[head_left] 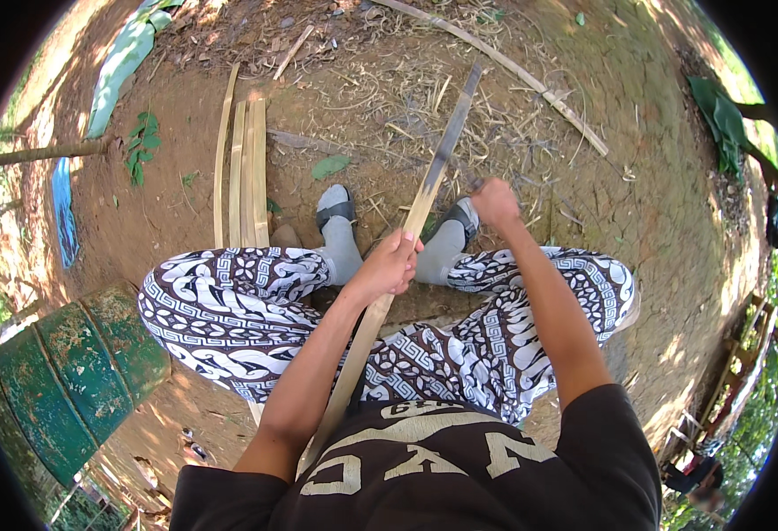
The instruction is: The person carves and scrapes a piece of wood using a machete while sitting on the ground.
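Observation:
A long pale bamboo strip (420, 208) slants from beside my body up between my feet, its far end dark grey. My left hand (387, 267) is closed round the strip near its middle, above my lap. To the right of the strip, my right hand (497, 205) is closed in a fist on what looks like a knife (475, 183). Its dark handle shows beside the fingers, and a blurred blade seems to reach across the strip's dark part. How the edge meets the bamboo is too blurred to tell.
Several cut bamboo slats (249, 168) lie on the earth to the left of my feet. Thin shavings (389, 115) litter the ground ahead, with a longer strip (513, 66) beyond. A green metal drum (79, 372) lies at left. Another person (697, 478) is at the far lower right.

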